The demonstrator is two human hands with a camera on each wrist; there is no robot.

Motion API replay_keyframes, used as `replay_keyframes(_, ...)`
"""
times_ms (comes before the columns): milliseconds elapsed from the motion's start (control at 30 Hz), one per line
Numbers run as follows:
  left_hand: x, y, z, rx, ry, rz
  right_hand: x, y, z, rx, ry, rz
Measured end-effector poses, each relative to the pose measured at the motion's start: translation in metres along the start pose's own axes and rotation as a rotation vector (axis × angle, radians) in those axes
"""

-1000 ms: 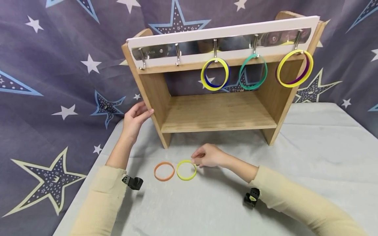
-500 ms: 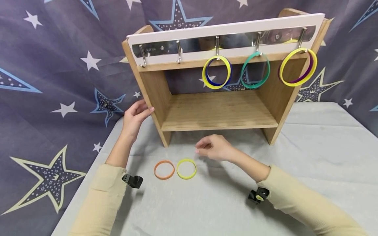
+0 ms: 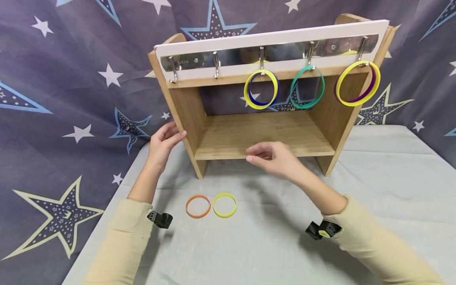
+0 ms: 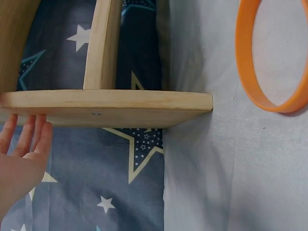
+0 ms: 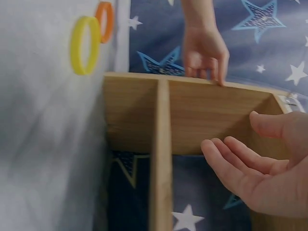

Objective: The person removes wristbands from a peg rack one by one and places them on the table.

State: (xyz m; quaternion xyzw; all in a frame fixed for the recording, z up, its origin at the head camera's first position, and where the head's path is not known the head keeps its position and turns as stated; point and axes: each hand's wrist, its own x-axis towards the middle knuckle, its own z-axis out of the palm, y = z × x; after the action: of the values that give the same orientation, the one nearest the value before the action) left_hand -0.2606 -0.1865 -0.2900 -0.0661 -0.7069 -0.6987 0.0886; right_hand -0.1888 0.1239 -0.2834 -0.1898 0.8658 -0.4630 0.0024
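In the head view my left hand [image 3: 161, 147] is at the left side panel of a wooden rack [image 3: 263, 134]. The left wrist view has its fingers [image 4: 25, 137] extended, tips against that panel's outer face. My right hand [image 3: 276, 159] is raised in front of the rack's lower shelf, holding nothing; its thumb and fingers [image 5: 238, 161] stand apart in the right wrist view. Below on the cloth lie an orange wristband [image 3: 198, 206] and a yellow-green wristband [image 3: 225, 205], side by side and flat.
Along the rack's top runs a metal hook strip [image 3: 231, 58]. Yellow and blue bands [image 3: 249, 101] hang on its middle hook, a teal band [image 3: 302, 106] beside them, yellow and purple bands [image 3: 352, 103] at the right end. A star-patterned curtain [image 3: 89, 158] hangs behind.
My right hand has moved away from the yellow-green wristband, up and to the right, to the front of the shelf. The wristbands have stayed on the cloth; my left hand has kept its place.
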Motion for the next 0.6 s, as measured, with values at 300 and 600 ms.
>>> replay_keyframes(300,0.000,0.000,0.000,0.008,0.002,0.001,-0.003,-0.018,-0.029,0.017,0.145,0.015)
replay_keyframes(600,0.001,0.000,-0.001,0.011,-0.002,-0.001,-0.008,-0.032,-0.047,0.066,0.237,-0.019)
